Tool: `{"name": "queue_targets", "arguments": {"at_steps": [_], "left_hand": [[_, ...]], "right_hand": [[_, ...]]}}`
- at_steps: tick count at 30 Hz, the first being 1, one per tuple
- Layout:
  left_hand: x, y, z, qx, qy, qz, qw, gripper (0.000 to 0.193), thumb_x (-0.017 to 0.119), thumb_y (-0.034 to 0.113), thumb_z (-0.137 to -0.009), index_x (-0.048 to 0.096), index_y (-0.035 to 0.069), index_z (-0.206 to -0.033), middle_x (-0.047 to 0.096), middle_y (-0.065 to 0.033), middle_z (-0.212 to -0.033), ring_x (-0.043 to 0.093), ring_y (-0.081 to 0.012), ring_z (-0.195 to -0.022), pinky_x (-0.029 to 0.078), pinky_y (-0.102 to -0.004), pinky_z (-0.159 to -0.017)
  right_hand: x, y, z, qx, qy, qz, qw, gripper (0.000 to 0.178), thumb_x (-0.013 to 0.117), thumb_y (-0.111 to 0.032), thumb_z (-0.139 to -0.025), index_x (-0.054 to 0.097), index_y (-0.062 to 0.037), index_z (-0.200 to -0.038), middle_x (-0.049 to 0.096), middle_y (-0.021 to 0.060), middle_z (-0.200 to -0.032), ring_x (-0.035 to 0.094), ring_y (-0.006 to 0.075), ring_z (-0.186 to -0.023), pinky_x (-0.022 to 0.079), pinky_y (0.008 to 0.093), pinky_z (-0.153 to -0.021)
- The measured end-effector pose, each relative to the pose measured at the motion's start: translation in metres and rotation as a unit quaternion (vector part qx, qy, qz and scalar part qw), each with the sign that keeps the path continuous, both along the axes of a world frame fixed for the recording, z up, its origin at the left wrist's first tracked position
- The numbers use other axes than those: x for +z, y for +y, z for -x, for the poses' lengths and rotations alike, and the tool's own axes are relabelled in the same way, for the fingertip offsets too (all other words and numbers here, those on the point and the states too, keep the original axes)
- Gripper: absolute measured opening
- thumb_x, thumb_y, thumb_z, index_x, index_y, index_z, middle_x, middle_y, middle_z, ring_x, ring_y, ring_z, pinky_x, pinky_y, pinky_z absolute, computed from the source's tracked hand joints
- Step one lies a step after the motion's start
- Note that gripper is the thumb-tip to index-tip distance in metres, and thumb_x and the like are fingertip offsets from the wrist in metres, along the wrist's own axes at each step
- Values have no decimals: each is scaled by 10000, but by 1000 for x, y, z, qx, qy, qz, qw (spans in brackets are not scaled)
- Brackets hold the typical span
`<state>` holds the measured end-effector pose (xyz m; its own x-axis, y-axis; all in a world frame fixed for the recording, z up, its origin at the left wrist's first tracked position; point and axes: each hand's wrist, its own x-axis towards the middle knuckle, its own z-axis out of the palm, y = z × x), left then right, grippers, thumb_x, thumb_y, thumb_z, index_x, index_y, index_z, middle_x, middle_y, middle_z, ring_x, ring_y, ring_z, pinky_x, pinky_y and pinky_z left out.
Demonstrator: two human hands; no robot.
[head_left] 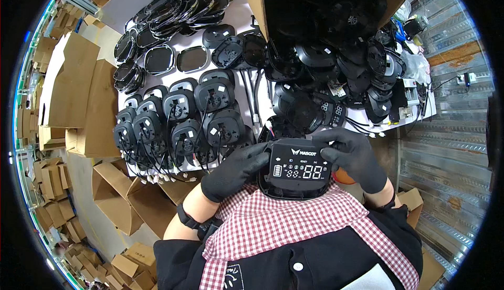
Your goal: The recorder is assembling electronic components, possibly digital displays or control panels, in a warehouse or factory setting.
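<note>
Close to my body is a black display panel (300, 165) with white symbols and digits on its face, tilted so the face shows. It sits over a rounded black plastic housing (294, 191), whose lower rim sticks out below it. Around the left edge closes my left hand (237, 170), in a black glove; whether it grips the housing as well is hidden. My right hand (353, 156), also gloved, pinches the panel's upper right corner between thumb and fingers.
Black units with cables (212, 95) stand in rows on the white table at left, behind them glossy black frames (159, 60) in piles. A large cardboard box (255, 1) of black parts overhangs the far side. More housings (362, 61) crowd the right. Open cartons (113, 185) lie left.
</note>
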<state>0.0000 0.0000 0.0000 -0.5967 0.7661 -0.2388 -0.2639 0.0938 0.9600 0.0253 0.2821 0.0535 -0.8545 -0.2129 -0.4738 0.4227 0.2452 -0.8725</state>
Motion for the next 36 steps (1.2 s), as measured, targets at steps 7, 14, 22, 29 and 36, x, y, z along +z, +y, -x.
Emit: {"name": "queue_targets", "arguments": {"at_steps": [7, 14, 22, 29, 36], "left_hand": [[16, 2, 0, 52, -129, 0, 990, 466, 411, 300, -1032, 460, -15, -1373, 587, -132, -1260, 556, -176, -1134, 429, -313, -992], [8, 1, -11, 63, -90, -13, 994, 430, 379, 231, -1032, 455, -19, -1374, 549, -145, -1311, 552, -208, -1165, 437, -328, -992], [19, 15, -10, 82, -118, -14, 990, 483, 588, 211, -940, 463, -31, -1339, 568, -150, -1260, 556, -215, -1142, 441, -345, -994], [27, 21, 3, 139, -120, 46, 982, 701, 732, 334, -830, 429, -62, -1323, 579, -167, -1207, 587, -236, -1078, 470, -356, -961], [37, 21, 23, 197, -46, 35, 979, 623, 748, 245, -829, 458, -60, -1289, 613, -145, -1144, 591, -194, -1050, 481, -328, -924]], "right_hand": [[17, 3, 1, -34, -69, 32, 997, 326, 660, -114, -850, 637, 20, -1146, 662, 112, -1057, 637, 172, -945, 532, 295, -805], [-17, -4, -14, 37, 87, 5, 995, 289, 654, -68, -849, 645, -28, -1135, 646, 105, -999, 635, 196, -942, 523, 343, -851], [-18, -4, -11, 74, 115, -53, 989, 265, 644, -64, -854, 641, -16, -1115, 638, 119, -990, 637, 203, -935, 521, 332, -815], [-12, -8, 0, 106, 357, -186, 909, 363, 699, -145, -830, 613, -30, -1163, 610, 139, -1088, 628, 246, -961, 512, 363, -836], [-30, -23, 11, -14, 35, 140, 989, 713, 627, -515, -889, 454, 29, -1315, 549, 186, -1265, 547, 259, -1143, 463, 376, -976]]}}
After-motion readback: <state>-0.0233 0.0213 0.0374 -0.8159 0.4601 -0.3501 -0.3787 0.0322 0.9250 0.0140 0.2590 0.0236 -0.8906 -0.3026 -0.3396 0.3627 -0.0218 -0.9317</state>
